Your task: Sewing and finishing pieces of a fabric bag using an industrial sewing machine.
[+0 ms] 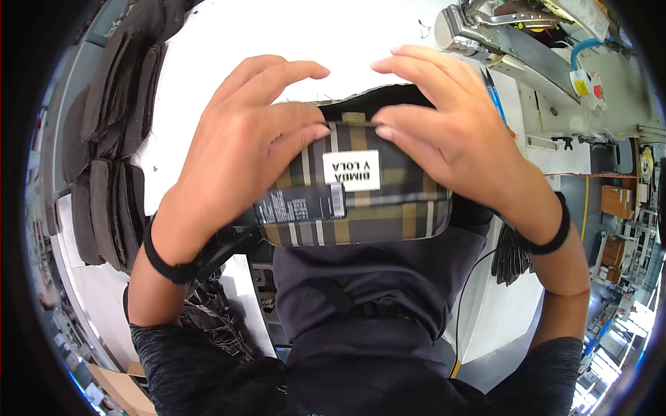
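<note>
A plaid pouch [388, 220] in brown, grey and black hangs in front of my body at the near edge of the white table. On it are a white rectangular label [352, 179], upside down to me, and a dark printed tag [302, 208]. My left hand [243, 118] pinches the pouch's far edge between thumb and forefinger, its other fingers raised. My right hand [447, 114] pinches the same edge a little to the right, thumb on the near side. Between the two pinches a small beige tab [354, 118] shows against black material behind the edge.
Stacks of dark folded fabric pieces [111, 104] lie along the table's left side. A sewing machine [485, 35] stands at the far right, with blue pens [492, 93] below it. Loose thread [424, 29] lies on the white tabletop [277, 28]. Dark strips [513, 260] hang by my right elbow.
</note>
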`<state>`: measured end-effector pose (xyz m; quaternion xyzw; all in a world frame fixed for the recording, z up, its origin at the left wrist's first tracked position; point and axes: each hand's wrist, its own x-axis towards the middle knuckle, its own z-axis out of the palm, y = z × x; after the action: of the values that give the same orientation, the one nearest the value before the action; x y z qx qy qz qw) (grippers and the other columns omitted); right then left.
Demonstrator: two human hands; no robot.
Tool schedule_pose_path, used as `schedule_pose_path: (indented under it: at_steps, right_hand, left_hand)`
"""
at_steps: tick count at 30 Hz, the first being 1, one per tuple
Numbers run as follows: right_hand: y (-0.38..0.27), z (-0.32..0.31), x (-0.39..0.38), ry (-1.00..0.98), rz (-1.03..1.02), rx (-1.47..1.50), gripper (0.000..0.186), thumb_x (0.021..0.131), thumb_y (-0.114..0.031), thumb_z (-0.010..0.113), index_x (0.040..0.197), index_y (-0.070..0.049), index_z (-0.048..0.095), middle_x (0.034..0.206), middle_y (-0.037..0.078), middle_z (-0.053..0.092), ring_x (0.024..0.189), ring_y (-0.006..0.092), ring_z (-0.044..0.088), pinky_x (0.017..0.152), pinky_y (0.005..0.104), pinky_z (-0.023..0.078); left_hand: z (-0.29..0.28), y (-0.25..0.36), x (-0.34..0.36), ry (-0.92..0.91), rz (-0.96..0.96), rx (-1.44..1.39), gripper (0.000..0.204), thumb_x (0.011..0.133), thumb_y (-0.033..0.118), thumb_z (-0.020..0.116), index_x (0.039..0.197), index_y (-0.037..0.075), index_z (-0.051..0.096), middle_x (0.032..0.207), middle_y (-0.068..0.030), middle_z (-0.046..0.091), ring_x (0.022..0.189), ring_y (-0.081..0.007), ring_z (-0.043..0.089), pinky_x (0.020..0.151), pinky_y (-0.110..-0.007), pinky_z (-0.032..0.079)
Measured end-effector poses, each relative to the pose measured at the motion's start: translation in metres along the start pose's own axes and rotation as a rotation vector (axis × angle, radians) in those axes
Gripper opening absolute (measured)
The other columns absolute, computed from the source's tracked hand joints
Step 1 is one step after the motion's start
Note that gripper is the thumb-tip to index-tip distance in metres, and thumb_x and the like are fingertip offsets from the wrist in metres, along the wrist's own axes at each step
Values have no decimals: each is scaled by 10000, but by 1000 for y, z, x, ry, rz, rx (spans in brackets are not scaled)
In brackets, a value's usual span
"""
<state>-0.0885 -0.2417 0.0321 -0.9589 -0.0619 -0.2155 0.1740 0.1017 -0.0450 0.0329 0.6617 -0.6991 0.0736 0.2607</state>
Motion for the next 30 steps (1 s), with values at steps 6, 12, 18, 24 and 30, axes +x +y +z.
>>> schedule_pose_path:
  at_steps: [6,12,18,24,30]
  right_hand:
    - [18,29,-6,56,328,433,180,954,-168,757,971,11,764,917,107,740,857,260,700,776,337,533]
    - [20,29,-13,35,400,543,180,947,-159,771,963,20,781,839,80,730,732,173,638,687,312,493]
    - [18,30,-13,65,459,452,197,944,-192,770,963,4,769,763,56,684,702,125,593,651,298,469]
    - [16,26,-12,93,458,481,156,954,-147,790,943,-5,728,827,-3,679,755,65,587,688,248,474]
    - [18,24,-15,24,540,540,139,983,-115,788,942,-18,698,863,-46,665,812,27,590,736,215,488]
  left_hand:
    - [17,-32,-7,-157,-516,-619,116,969,106,767,1018,13,719,1050,-52,760,895,-153,685,815,-300,557]
    - [11,-31,-5,-201,-143,-438,67,962,76,757,974,31,708,1272,-88,756,1092,-180,692,955,-317,535]
    - [24,-36,-7,-190,-348,-402,144,1000,140,768,1011,9,708,937,0,746,861,-72,654,819,-238,535]
    - [34,-40,-7,-90,-438,-572,175,972,169,808,953,10,739,841,10,729,778,-42,643,726,-218,543]
    - [34,-40,-3,-162,-493,-651,135,1000,144,784,970,27,724,887,30,723,825,-27,626,767,-201,511]
